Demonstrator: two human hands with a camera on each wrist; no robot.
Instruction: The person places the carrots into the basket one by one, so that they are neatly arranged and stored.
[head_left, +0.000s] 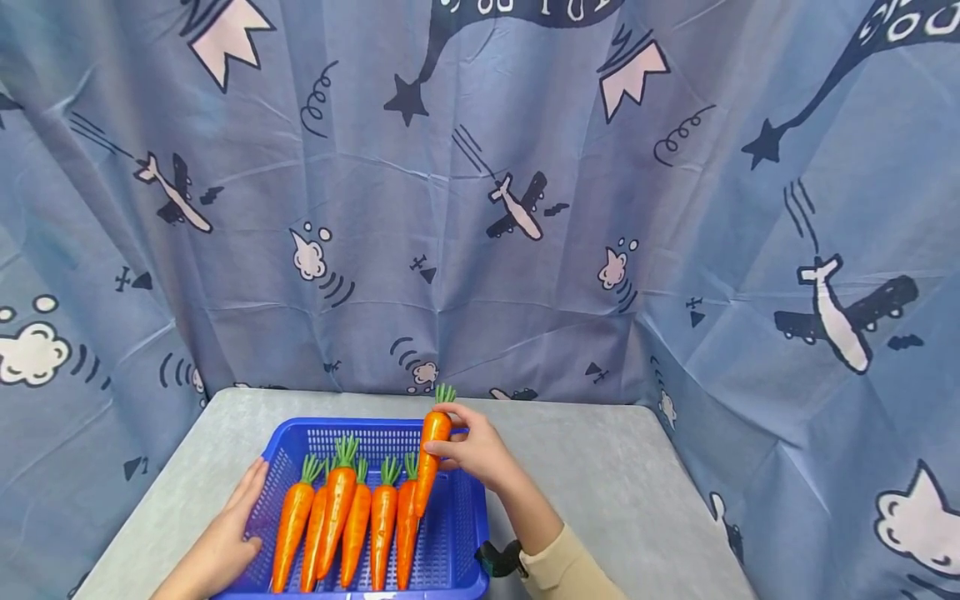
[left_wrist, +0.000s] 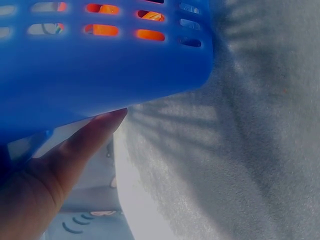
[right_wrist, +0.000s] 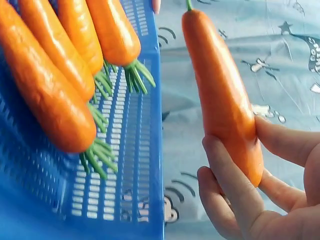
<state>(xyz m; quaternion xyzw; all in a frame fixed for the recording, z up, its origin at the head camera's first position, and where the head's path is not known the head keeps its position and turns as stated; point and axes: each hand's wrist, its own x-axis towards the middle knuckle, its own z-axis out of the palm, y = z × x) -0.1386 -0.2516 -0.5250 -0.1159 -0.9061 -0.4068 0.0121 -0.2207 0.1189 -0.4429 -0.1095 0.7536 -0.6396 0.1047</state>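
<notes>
My right hand grips an orange carrot with a green top near its thick end, over the right part of a blue plastic basket. In the right wrist view, fingers and thumb curl round the lower part of this carrot, beside the basket rim. My left hand lies along the basket's left side with straight fingers. The left wrist view shows a finger against the basket wall. Several more carrots lie side by side inside, green tops toward the far side.
The basket stands on a light grey table, whose surface shows on both sides of it. A blue curtain printed with planes and clouds hangs behind the table and along its sides. A dark strap sits at my right wrist.
</notes>
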